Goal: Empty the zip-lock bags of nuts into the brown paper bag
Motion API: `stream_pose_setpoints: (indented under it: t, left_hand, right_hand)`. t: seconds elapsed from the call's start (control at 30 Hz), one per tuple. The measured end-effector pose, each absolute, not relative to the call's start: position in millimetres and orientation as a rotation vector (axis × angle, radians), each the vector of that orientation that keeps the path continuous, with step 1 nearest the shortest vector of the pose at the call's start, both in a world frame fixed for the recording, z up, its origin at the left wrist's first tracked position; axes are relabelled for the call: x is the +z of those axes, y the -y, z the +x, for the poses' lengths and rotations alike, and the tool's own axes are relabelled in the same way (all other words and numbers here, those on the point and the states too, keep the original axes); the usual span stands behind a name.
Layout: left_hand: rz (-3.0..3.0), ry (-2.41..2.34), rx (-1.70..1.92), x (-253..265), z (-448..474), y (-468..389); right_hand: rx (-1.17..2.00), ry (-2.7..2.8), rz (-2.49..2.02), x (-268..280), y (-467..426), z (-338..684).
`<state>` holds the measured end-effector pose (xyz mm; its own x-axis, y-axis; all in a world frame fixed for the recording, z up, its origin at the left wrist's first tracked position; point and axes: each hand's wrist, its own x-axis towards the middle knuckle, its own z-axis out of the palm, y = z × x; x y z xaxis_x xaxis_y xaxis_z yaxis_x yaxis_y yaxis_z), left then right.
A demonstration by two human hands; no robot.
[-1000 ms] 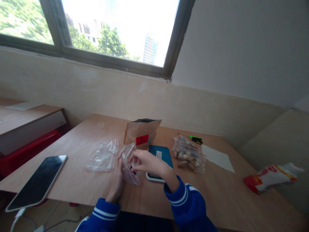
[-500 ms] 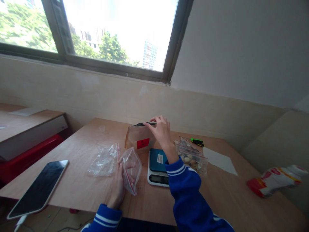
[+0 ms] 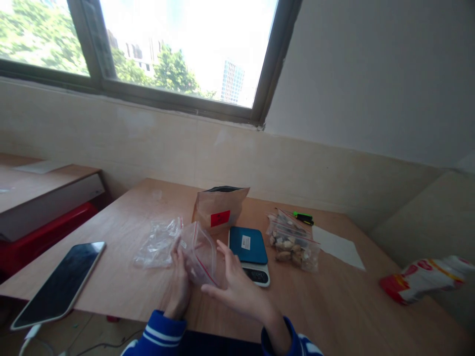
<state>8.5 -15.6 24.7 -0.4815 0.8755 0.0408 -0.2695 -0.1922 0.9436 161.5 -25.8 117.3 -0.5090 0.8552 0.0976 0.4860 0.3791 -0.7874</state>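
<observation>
We hold our right hand (image 3: 241, 284), thumb and fingers spread, in front and left of the scale (image 3: 248, 244), at the mouth of 1 clear zip bag (image 3: 196, 259); our left hand (image 3: 180, 284) supports its left side, fingers partly hidden, so we cannot tell whether they pinch. We should steady the limp wall and keep the mouth wide, clear of the scale and the brown pouch (image 3: 205, 210) behind-left of it.
</observation>
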Motion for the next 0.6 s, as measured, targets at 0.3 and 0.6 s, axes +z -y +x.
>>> stream_pose_setpoints:
  t: [0.3,0.6]
  left_hand:
    - [0.988,-1.659,1.671,35,4,33]
    - [1.154,-1.978,1.550,72,-72,7]
  right_hand:
    - [1.192,1.861,-1.170,78,38,168]
    - [0.124,1.779,-1.511,51,-29,298]
